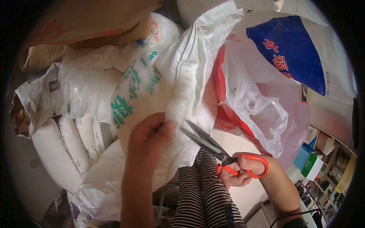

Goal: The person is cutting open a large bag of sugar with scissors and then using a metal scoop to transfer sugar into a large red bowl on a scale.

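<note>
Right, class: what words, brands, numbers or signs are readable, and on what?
"甘福", red, on the blue-and-white sack; its other print unclear.
Green characters on the white sack: too slanted, blurred.
Too small or blurred: brown sack, clear bag, stacked bags, rear bag, green box.

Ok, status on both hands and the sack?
Left hand gripping the green-lettered sack. Right hand holding scissors, slightly open, close to the sack. Translucent plastic bag nearby, not touching the scissors.
</note>
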The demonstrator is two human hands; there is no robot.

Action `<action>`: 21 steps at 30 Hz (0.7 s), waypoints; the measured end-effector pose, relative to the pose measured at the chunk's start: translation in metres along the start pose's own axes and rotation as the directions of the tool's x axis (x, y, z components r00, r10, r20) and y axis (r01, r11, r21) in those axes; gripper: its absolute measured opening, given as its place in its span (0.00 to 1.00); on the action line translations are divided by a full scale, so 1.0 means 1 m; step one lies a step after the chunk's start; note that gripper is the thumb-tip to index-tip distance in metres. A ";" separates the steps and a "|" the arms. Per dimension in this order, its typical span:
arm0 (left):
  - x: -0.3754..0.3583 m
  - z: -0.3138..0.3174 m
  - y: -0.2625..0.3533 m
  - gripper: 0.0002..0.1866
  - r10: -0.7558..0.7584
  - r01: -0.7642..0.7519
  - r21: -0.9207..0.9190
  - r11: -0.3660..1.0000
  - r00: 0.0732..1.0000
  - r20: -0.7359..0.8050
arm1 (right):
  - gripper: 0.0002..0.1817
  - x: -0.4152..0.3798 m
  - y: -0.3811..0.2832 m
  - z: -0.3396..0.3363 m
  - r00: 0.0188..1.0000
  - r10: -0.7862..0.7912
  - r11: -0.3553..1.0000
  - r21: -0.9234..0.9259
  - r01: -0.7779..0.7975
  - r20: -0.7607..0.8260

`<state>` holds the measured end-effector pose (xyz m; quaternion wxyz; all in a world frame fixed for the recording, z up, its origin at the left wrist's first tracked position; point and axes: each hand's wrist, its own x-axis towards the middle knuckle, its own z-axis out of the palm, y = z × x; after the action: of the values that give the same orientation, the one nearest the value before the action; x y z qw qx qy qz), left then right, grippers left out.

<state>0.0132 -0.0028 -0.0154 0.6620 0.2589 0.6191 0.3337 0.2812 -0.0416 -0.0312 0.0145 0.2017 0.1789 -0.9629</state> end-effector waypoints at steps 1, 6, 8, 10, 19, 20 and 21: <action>0.000 0.000 0.001 0.11 -0.001 0.001 -0.017 1.000 1.000 0.001 | 0.50 0.001 0.000 -0.001 1.000 -0.006 1.000 0.005 0.005 0.016; -0.001 -0.003 -0.002 0.10 0.021 -0.021 -0.056 0.998 1.000 0.002 | 0.51 0.009 0.008 0.000 0.998 -0.054 0.998 0.017 0.054 0.030; 0.000 -0.002 -0.001 0.10 0.032 -0.031 -0.042 0.999 0.999 0.014 | 0.51 0.011 0.017 0.001 0.995 -0.098 0.995 0.033 0.097 0.029; 0.003 -0.001 -0.001 0.10 0.018 -0.018 -0.028 0.999 1.000 0.013 | 0.51 0.019 0.016 0.006 0.990 -0.137 0.989 0.059 0.135 0.029; 0.007 -0.001 -0.021 0.09 -0.009 0.011 -0.019 1.000 0.998 0.063 | 0.49 0.050 0.000 0.020 0.944 -0.306 0.951 -0.080 0.297 -0.127; 0.004 -0.003 -0.018 0.09 -0.039 0.041 -0.048 0.998 0.998 0.042 | 0.50 0.048 -0.008 0.024 0.944 -0.301 0.952 -0.092 0.291 -0.137; 0.002 -0.004 -0.017 0.09 -0.072 0.073 -0.077 0.994 0.997 0.022 | 0.50 0.047 -0.012 0.026 0.944 -0.295 0.954 -0.100 0.283 -0.146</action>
<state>0.0111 -0.0127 -0.0298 0.6892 0.2135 0.6083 0.3309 0.2271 -0.0372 -0.0230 -0.1336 0.2490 0.2444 -0.9276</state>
